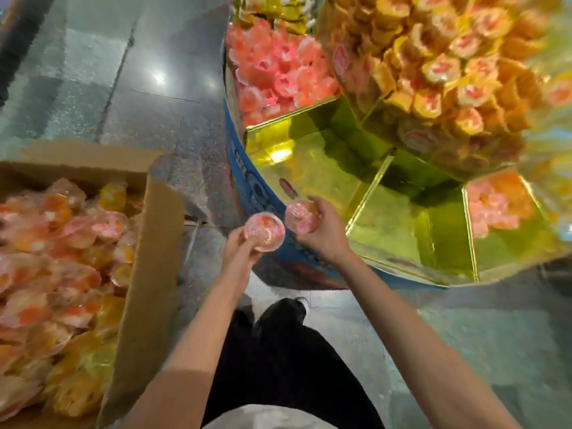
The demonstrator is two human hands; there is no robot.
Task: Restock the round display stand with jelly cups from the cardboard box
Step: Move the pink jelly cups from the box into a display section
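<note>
My left hand (240,247) holds a pink jelly cup (264,232) from below, lid facing up. My right hand (322,230) grips a second pink jelly cup (300,216) just to its right. Both cups hover at the blue outer rim (247,181) of the round display stand, beside a gold-lined compartment (312,168) with nothing in it. The cardboard box (148,261) stands at the left, heaped with pink and orange jelly cups (62,249).
Other stand compartments hold pink cups (278,69) at the back and a few (492,202) at the right. The upper tier is piled with orange cups (439,66). A second gold compartment (411,230) lies near my right wrist. Grey tiled floor (139,88) surrounds box and stand.
</note>
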